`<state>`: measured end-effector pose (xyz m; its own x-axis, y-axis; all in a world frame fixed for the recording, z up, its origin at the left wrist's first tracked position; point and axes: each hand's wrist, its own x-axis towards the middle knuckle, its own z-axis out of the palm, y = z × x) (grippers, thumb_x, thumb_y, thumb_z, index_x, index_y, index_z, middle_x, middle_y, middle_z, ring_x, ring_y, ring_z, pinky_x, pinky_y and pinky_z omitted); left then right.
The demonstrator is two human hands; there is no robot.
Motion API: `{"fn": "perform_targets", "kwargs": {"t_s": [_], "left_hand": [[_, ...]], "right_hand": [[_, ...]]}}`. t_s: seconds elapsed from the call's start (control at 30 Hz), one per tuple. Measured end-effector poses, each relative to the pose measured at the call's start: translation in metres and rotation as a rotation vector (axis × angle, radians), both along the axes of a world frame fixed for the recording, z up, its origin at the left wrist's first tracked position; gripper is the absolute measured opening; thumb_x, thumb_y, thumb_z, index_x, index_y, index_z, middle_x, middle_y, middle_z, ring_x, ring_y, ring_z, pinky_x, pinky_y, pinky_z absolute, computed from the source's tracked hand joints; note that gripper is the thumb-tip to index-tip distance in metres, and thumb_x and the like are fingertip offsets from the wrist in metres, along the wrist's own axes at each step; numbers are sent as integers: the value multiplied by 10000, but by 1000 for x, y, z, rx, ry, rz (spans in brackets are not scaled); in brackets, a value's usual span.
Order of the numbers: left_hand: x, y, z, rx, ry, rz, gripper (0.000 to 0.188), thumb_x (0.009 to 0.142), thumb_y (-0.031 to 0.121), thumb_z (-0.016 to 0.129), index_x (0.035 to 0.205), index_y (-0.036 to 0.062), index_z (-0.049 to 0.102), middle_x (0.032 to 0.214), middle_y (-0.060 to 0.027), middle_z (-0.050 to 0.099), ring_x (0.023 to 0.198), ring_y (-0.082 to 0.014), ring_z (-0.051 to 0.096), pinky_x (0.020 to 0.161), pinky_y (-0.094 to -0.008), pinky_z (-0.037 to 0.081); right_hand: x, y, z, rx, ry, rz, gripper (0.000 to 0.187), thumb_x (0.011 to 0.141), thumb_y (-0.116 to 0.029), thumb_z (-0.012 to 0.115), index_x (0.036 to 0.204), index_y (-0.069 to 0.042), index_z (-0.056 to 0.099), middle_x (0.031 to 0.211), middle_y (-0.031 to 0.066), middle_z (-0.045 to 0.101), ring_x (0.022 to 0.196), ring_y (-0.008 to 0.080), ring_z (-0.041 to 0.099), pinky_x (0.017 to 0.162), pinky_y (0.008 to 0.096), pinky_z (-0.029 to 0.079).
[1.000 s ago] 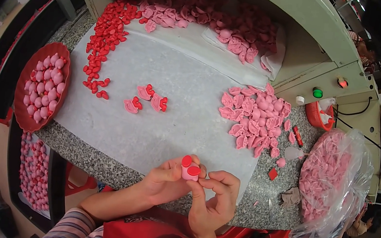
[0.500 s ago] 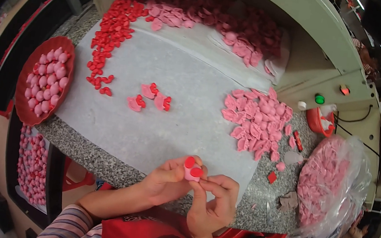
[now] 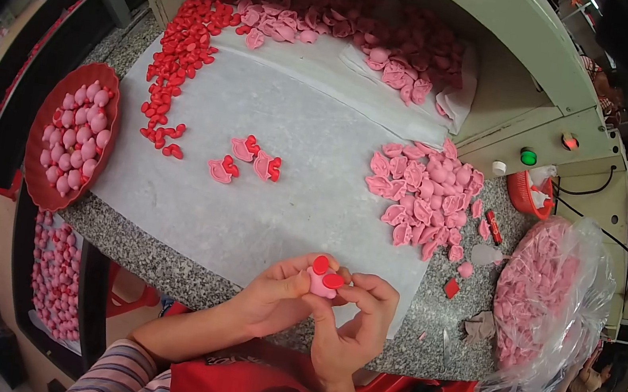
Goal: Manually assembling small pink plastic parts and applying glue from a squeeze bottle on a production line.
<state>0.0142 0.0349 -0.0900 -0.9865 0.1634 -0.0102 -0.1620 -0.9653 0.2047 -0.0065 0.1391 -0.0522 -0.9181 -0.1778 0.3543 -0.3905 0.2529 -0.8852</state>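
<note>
- Head view: a small pink piece with red caps (image 3: 323, 276) sat pinched between both hands at the near table edge.
- The left hand (image 3: 280, 297) gripped it from the left; the right hand (image 3: 354, 326) closed fingertips on its right side.
- Three finished pieces (image 3: 245, 160) lay beyond on the grey sheet (image 3: 297, 145).
- A red bowl of pink pieces (image 3: 72, 134) stood far left.

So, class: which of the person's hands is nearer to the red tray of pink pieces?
Left. The left hand lies on the side of the red tray; the right hand is farther from it, beyond the pink piece both hold.
</note>
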Motion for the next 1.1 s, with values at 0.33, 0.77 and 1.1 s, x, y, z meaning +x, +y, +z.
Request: {"fn": "perform_targets", "kwargs": {"t_s": [0.33, 0.77, 1.1], "left_hand": [[3, -9, -2, -97, 55, 25, 356, 833, 206, 587, 1124, 20, 499, 1063, -66, 532, 1013, -153, 494, 880, -303, 385], [5, -32, 16, -262, -8, -119, 473, 713, 159, 717, 1099, 4, 490, 1014, -114, 572, 935, -171, 558, 794, -271, 446], [3, -22, 8, -164, -98, -93, 383, 722, 115, 700, 1053, -3, 548, 982, -99, 604, 919, -173, 587, 777, -289, 481]], "right_hand": [[2, 3, 3, -28, -4, 61, 341, 592, 28, 747, 858, -27, 540, 976, 113, 491, 900, 205, 489, 811, 302, 393], [-4, 6, 4, 22, 105, 180, 418, 540, -39, 797, 870, -53, 542, 950, 98, 494, 848, 206, 502, 718, 288, 426], [2, 1, -7, -71, 89, 42, 339, 592, 7, 744, 872, -37, 557, 924, 110, 548, 820, 223, 529, 692, 294, 444]]}}
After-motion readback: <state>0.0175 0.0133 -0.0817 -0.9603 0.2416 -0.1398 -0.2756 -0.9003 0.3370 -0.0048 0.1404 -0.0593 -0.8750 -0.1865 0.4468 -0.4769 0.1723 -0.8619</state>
